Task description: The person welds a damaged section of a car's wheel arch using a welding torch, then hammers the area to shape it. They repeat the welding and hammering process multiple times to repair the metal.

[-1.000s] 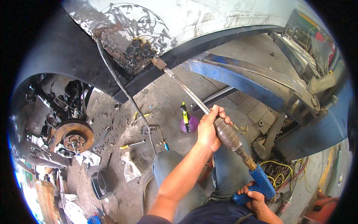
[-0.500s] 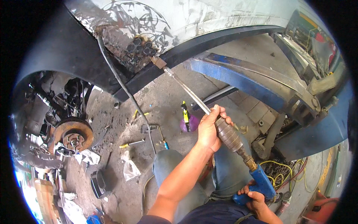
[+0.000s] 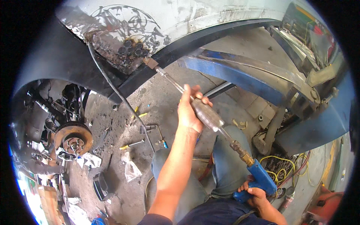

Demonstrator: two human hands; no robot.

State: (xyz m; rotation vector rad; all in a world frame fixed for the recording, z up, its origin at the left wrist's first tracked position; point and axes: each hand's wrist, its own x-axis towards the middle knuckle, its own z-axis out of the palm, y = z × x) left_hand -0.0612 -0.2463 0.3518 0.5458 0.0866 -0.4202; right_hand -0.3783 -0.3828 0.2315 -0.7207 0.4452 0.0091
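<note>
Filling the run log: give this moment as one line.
left hand: holding slide-hammer weight | right hand: holding blue pistol grip | rod: ends at brown metal block

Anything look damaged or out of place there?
Yes. The lower corner of the pale body panel, by the tip of the slide hammer, looks scraped and scorched, unlike the paint beyond. The rusty brake disc has no wheel, and a yellow-handled tool lies loose on the floor.

Grey floor, strewn with dark grit, spreads left of the left hand; jointed slabs lie to its right. Bright white light glares far off to its lower left.
</note>
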